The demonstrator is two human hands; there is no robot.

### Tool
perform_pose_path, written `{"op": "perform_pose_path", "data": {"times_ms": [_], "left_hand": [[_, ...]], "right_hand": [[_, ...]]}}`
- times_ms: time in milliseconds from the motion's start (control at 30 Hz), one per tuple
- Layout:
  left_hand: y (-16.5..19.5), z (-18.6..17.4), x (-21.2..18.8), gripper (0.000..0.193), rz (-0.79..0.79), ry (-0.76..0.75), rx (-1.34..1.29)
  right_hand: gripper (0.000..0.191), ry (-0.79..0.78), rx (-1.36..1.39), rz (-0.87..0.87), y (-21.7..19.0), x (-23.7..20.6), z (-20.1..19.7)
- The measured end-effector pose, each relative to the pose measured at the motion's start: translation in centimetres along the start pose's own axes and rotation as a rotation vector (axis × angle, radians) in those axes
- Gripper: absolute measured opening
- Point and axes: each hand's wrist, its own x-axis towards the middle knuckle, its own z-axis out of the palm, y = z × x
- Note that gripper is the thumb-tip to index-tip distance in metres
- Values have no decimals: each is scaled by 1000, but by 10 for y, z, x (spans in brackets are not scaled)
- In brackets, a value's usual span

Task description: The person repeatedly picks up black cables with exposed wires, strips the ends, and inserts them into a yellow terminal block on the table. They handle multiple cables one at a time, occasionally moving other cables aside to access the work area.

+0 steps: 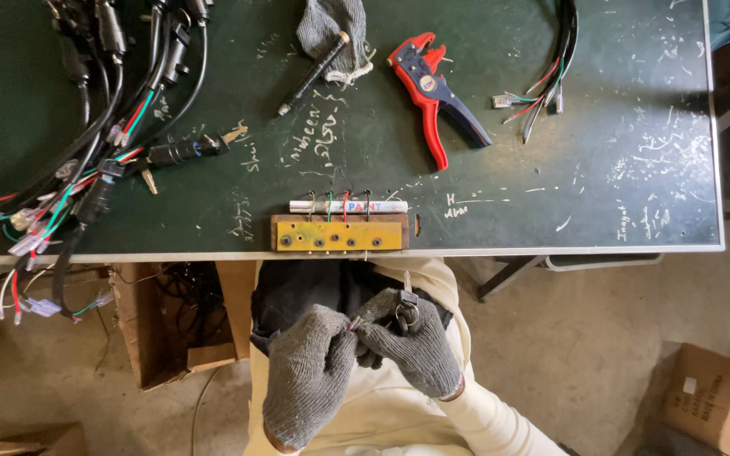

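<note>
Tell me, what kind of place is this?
Probably a small workshop where wires get put together. A dark green workbench holds bundles of black cables with connectors, a red wire stripper and a yellow wooden block with holes. Two gloved hands, left hand and right hand, pinch something small.

A brown cardboard box (724,397) with a white label (690,385) is seen on the floor, lower right.

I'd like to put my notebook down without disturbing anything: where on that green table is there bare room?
The dark green tabletop is bare at its right end, between the red-and-black wire stripper and the right edge, below the small bundle of loose wires. The left end is crowded with black cable harnesses. The yellow wooden jig fills the near middle.
</note>
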Motion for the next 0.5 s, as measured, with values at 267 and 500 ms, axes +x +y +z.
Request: {"op": "perform_pose_path", "data": {"times_ms": [267, 500], "left_hand": [[7, -8, 6, 12, 3, -23, -62], [-7, -68, 64, 45, 125, 517, -291]], "right_hand": [[13, 57, 95, -13, 3, -5, 2], [13, 148, 236, -6, 6, -4, -4]]}}
